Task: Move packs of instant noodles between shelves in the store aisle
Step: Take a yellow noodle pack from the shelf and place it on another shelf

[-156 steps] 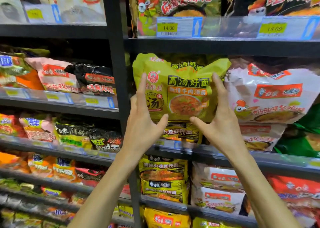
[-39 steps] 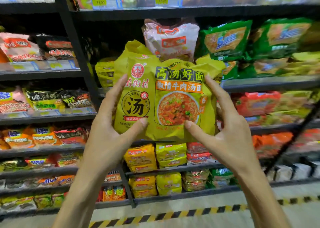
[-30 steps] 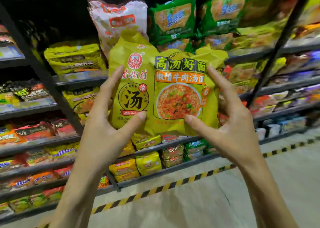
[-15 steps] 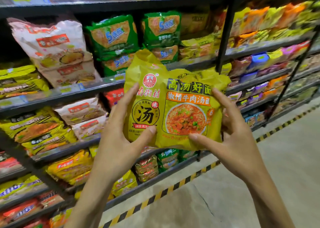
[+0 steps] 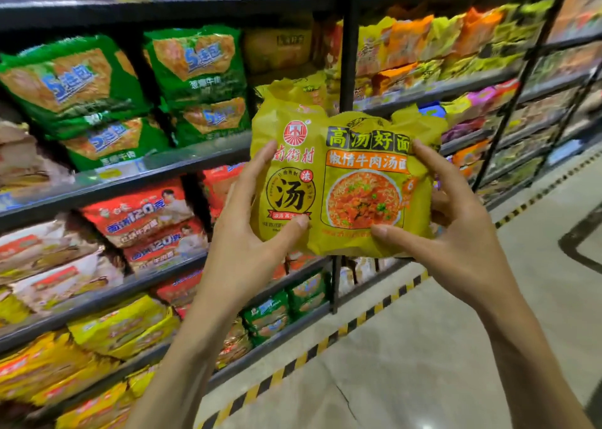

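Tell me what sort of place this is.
A store aisle, probably a supermarket: long black shelves crammed with noodle packs, and striped tape along the floor below them.

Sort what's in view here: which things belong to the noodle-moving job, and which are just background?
In the job:
- yellow noodle pack
- left hand and right hand, both holding it

Just there:
- green packs
- red packs
- striped floor tape
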Demonstrator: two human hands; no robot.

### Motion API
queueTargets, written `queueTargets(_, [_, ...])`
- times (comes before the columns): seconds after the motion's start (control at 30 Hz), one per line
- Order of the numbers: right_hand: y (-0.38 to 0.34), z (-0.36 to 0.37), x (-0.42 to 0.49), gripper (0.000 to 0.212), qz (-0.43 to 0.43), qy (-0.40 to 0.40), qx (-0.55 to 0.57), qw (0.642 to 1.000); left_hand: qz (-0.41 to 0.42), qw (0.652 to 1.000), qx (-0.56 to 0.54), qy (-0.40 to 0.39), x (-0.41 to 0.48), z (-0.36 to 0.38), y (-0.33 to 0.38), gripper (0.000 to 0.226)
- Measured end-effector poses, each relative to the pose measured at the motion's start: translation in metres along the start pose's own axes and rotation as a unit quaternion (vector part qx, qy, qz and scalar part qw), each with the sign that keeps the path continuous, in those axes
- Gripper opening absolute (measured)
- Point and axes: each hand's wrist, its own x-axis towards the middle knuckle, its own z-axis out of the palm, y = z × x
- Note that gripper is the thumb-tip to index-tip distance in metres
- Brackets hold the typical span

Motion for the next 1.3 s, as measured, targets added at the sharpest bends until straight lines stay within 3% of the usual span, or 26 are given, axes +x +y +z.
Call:
queueTargets(0.13, [0.04, -0.031, 0.031, 0.096, -0.003, -0.013, 0.018, 1.0, -0.006, 1.0, -0.003, 0.003, 0.026, 0.043, -0.003, 0.081])
queueTargets(0.63, [0.171, -0.118, 0.166, 0.095, -0.054, -0.194, 0.07, 0.977, -0.075, 0.985, 0.037, 0.153, 0.089, 0.195, -0.009, 0.081])
queueTargets(0.9, [0.2, -0.098, 0.24, 0.093, -0.091, -0.224, 0.099, 0.965, -0.088, 0.976, 0.069, 0.188, 0.137, 0.2, -0.035, 0.085])
queueTargets(1.3, [0.205, -0.029, 0.353, 0.095, -0.157, -0.182, 0.051, 0.969, -0.008, 0.972, 0.05, 0.23, 0.25, 0.154, -0.108, 0.089])
